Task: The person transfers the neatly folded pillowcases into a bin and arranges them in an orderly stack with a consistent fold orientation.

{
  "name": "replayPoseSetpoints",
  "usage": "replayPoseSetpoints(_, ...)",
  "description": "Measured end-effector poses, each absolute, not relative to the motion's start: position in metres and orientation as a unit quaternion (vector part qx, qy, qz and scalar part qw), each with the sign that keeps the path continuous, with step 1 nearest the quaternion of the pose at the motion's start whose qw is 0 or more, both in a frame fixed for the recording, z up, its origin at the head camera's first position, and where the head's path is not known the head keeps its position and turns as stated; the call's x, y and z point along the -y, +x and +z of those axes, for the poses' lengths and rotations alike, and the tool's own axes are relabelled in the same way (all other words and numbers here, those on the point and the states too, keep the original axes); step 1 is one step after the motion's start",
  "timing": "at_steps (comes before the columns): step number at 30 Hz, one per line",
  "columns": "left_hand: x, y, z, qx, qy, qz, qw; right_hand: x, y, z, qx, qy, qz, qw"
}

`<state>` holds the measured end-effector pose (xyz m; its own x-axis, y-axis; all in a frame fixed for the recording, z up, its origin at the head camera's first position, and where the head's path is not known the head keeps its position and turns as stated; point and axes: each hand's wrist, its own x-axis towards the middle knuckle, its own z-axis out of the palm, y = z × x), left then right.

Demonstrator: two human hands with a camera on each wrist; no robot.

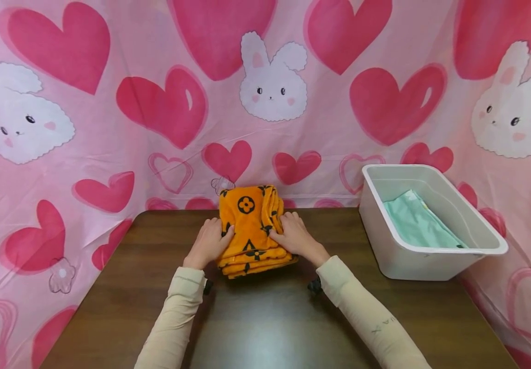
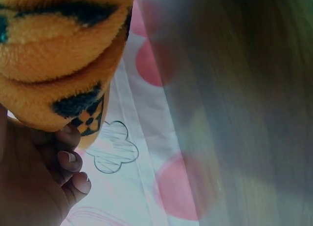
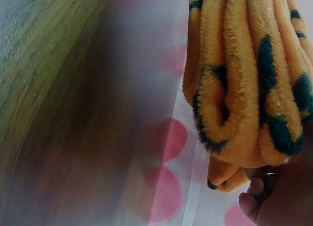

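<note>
A folded orange plush blanket [image 1: 247, 225] with black flower and letter-like prints is held between the two hands over the back half of the table. Its thick stacked folds face the front edge and also fill the top of the right wrist view as the blanket [image 3: 239, 79]. My left hand [image 1: 209, 242] grips the left side, thumb on top and fingers curled beneath. On the opposite side my right hand [image 1: 301, 240] holds it the same way, thumb over the upper layer. In the left wrist view the curled fingers [image 2: 71, 160] show under the blanket's edge.
A white plastic bin [image 1: 385, 225] stands at the table's right back, with a mint-green cloth [image 1: 420, 220] lying inside. Behind the brown wooden table [image 1: 256, 323] hangs a pink curtain [image 1: 330, 138] printed with hearts and rabbits, close to the table's back edge.
</note>
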<state>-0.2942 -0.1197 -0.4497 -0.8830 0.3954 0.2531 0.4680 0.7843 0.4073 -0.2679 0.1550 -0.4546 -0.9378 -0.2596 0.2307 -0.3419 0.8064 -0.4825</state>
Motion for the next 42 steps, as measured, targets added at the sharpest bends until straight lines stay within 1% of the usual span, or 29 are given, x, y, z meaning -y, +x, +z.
replayPoseSetpoints(6,0.113,-0.292,-0.451,0.939,-0.23,-0.242,0.083,-0.161,-0.266,-0.453,0.946,0.152,0.277,0.07)
replayPoseSetpoints(18,0.101,-0.297,-0.45,0.931,-0.248,-0.25,0.099,-0.173,-0.263,-0.447,0.947,0.14,0.279,0.078)
replayPoseSetpoints(25,0.095,-0.295,-0.445,0.933,-0.25,-0.244,0.09,-0.18,-0.262,-0.444,0.947,0.131,0.287,0.065)
replayPoseSetpoints(29,0.091,-0.294,-0.442,0.932,-0.254,-0.243,0.09,-0.184,-0.261,-0.441,0.948,0.13,0.28,0.071)
replayPoseSetpoints(34,0.086,-0.295,-0.439,0.926,-0.272,-0.241,0.104,-0.188,-0.261,-0.435,0.948,0.131,0.283,0.07)
replayPoseSetpoints(42,0.078,-0.298,-0.438,0.925,-0.275,-0.243,0.097,-0.198,-0.263,-0.43,0.947,0.138,0.278,0.076)
